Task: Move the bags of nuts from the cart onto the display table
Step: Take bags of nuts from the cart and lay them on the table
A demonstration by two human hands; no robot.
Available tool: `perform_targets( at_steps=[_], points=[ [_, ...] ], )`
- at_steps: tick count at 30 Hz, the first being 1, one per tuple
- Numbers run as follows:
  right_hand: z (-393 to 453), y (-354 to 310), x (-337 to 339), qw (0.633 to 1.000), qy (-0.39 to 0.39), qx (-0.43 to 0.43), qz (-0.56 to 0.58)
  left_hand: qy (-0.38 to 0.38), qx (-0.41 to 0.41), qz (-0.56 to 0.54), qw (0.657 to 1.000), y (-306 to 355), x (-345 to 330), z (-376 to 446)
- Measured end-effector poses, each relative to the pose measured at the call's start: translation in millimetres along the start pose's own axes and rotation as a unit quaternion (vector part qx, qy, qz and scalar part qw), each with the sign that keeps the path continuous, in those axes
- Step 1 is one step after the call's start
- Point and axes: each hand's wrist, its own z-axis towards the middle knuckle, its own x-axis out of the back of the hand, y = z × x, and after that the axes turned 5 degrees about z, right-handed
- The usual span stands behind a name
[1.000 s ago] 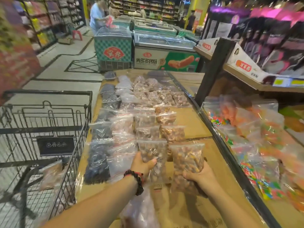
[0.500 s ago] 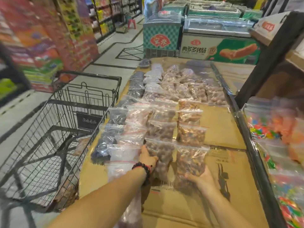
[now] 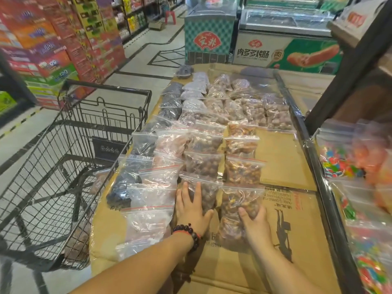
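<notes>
Since the earlier frames the left hand (image 3: 194,211) has changed from gripping its bag by the lower edge to lying flat on top of it, fingers straight and pressing down, and the camera has turned more to the left, so more of the cart (image 3: 70,166) is in view. In the head view, this hand, with a dark bead bracelet (image 3: 189,232) at the wrist, rests on a clear bag of round brown nuts (image 3: 206,198) at the near end of its row. The right hand (image 3: 255,224) holds the neighbouring bag of mixed nuts (image 3: 237,209) — thumb on top, the other fingers hidden under or behind it. Both bags lie on the cardboard-covered counter (image 3: 297,240), just beside each other, in line with many other filled bags (image 3: 203,145) set in rows toward the far end. The black wire cart stands to the left, touching or nearly touching the counter edge; at least one bag (image 3: 99,180) is seen through its mesh. At the right, a shelf carries bags of coloured sweets (image 3: 339,162) — they are blurred. Freezer chests (image 3: 284,39) stand beyond the counter.
</notes>
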Motion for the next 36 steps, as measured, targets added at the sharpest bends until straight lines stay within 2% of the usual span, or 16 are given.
perform_targets(
  at_steps=[7,12,16,18,22,26,29,34,36],
  points=[
    [4.4,1.6,1.2,0.999,-0.004,-0.002,-0.038,-0.019,0.013,0.023,0.999,1.3,-0.5,9.0],
    [0.1,-9.2,13.5,0.997,0.001,-0.001,-0.072,-0.061,0.013,0.015,0.998,0.8,12.7,10.5],
    [-14.6,-39.9,27.6,0.986,0.042,0.088,-0.133,-0.071,-0.01,-0.002,0.997,5.5,40.5,5.2],
    [-21.8,-59.8,26.4,0.977,0.014,0.148,-0.153,-0.057,-0.048,0.001,0.997,6.9,61.9,0.3],
    [-40.7,-104.9,1.1,0.931,-0.078,0.256,-0.248,-0.026,-0.093,0.039,0.995,-12.3,119.0,-8.0],
    [-76.2,-156.1,-51.4,0.853,-0.126,0.372,-0.345,-0.021,-0.075,0.145,0.986,-65.6,182.1,-19.3],
    [-111.8,-188.9,-107.5,0.798,-0.143,0.423,-0.404,-0.017,-0.044,0.156,0.987,-123.5,221.2,-33.3],
    [-178.2,-211.8,-221.9,0.765,-0.151,0.458,-0.427,-0.003,0.005,0.153,0.988,-241.5,269.9,-72.5],
    [-206.9,-213.8,-268.5,0.765,-0.165,0.456,-0.424,0.009,0.019,0.153,0.988,-295.3,288.0,-89.7]
  ],
)
